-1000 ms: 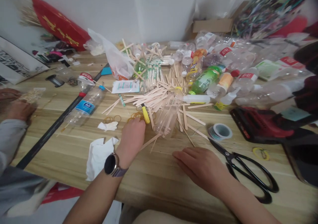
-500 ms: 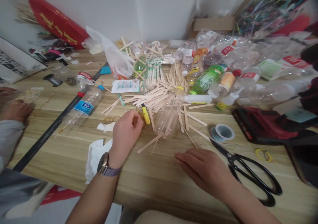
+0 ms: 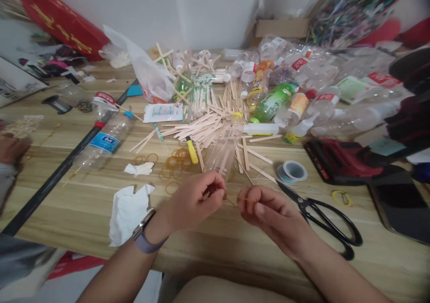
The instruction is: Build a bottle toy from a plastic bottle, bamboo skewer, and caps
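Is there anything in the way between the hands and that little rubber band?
Nothing visible is: the left hand and right hand both hold the rubber band, which crosses the gap between them.

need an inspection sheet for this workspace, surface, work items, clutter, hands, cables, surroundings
Surface: wood-grain table, heavily covered toward the back.
Work items: one thin rubber band in use; loose rubber bands lie beside a yellow-handled tool.
Clutter: wooden sticks, plastic bottles, white tissue, black scissors, red and black power tool.
Hands: left hand and right hand close together, fingertips pinching the band, exact grip partly hidden.
Cables: nothing seen.
Surroundings: another person's hand at the left edge; cardboard box by the wall.
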The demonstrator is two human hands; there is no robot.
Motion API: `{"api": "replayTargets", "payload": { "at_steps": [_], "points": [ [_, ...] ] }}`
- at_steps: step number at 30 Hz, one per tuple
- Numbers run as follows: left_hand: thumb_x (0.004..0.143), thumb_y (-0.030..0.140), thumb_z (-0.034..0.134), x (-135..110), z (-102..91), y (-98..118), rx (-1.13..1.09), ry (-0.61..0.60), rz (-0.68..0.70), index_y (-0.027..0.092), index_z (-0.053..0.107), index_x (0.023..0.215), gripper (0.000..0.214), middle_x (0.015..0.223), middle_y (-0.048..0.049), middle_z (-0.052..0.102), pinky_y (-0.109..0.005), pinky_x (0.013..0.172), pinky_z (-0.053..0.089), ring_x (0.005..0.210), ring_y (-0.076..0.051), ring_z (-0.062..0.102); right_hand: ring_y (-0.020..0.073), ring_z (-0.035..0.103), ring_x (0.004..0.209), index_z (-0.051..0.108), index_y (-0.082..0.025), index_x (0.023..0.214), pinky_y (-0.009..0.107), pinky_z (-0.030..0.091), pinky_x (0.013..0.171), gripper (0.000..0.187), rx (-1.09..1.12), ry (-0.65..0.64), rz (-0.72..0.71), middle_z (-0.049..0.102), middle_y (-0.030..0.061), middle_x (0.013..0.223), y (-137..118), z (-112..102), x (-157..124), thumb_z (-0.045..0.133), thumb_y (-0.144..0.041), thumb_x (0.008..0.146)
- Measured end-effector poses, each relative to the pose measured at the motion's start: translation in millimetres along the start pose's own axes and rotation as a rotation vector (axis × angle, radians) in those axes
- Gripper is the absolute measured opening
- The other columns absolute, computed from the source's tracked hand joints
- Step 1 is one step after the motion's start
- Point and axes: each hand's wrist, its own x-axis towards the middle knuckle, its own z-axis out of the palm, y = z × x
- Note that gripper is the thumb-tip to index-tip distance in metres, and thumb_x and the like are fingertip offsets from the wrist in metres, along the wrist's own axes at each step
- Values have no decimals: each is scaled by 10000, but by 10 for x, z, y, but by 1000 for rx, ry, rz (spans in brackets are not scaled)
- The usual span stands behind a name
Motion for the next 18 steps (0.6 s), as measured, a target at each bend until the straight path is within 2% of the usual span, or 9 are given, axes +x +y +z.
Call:
{"api": "replayTargets", "payload": {
  "at_steps": [3, 5, 8, 9, 11, 13, 14, 16, 18],
  "points": [
    [879, 219, 457, -26, 5, 34, 66, -28, 34, 207, 537, 811, 106, 692, 38, 546, -234, 572, 372, 616, -114, 488, 59, 431, 485, 701, -160, 809, 178, 311, 451, 321, 141, -95, 166, 662, 40, 727, 11, -7, -6, 728, -472, 879],
    [909, 209, 453, -88, 17, 80, 150, -58, 84, 208, 546, 831, 121, 743, 23, 585, -248, 622, 403, 661, -123, 523, 46, 408, 419, 715, -152, 841, 169, 266, 402, 292, 85, -139, 267, 662, 30, 663, 17, -8, -6, 727, -443, 867],
    [947, 206, 452, -232, 37, 124, 288, -91, 143, 214, 568, 862, 144, 883, -17, 648, -283, 767, 459, 816, -155, 594, 49, 431, 377, 731, -155, 831, 156, 273, 359, 245, -38, -228, 430, 628, -7, 576, 19, 2, -13, 762, -395, 796],
    [953, 211, 451, -283, 40, 118, 322, -61, 122, 218, 575, 876, 146, 916, -28, 656, -293, 802, 469, 865, -167, 608, 55, 450, 378, 743, -155, 828, 153, 284, 351, 257, -68, -261, 488, 610, -15, 551, 21, 9, -16, 772, -406, 778],
    [957, 227, 448, -372, 40, 62, 383, 87, -8, 220, 586, 898, 150, 931, -44, 670, -317, 825, 488, 916, -193, 628, 63, 475, 383, 765, -151, 828, 152, 302, 344, 333, -100, -280, 576, 605, -13, 539, 34, 23, -17, 810, -466, 730],
    [944, 254, 466, -428, 40, -35, 427, 265, -192, 211, 602, 932, 144, 913, -60, 689, -350, 816, 508, 905, -218, 649, 60, 484, 388, 773, -143, 819, 161, 326, 359, 426, -91, -210, 606, 649, 10, 592, 64, 36, -2, 857, -527, 655],
    [932, 269, 484, -442, 45, -86, 421, 302, -276, 204, 613, 963, 148, 905, -63, 703, -360, 803, 518, 880, -225, 661, 54, 483, 388, 775, -142, 821, 168, 339, 373, 463, -80, -148, 599, 673, 21, 631, 86, 43, 11, 879, -543, 614],
    [912, 282, 515, -452, 80, -168, 342, 278, -383, 196, 631, 1049, 199, 915, -63, 735, -366, 787, 533, 851, -227, 685, 55, 498, 399, 779, -139, 836, 184, 368, 405, 527, -59, -21, 581, 700, 36, 696, 134, 58, 44, 911, -557, 543],
    [907, 264, 513, -449, 154, -200, 230, 226, -407, 200, 640, 1104, 243, 950, -58, 756, -360, 800, 539, 869, -219, 700, 60, 509, 405, 781, -134, 870, 194, 376, 416, 578, -33, 67, 587, 706, 45, 726, 180, 77, 75, 923, -565, 513]
  ]
}}
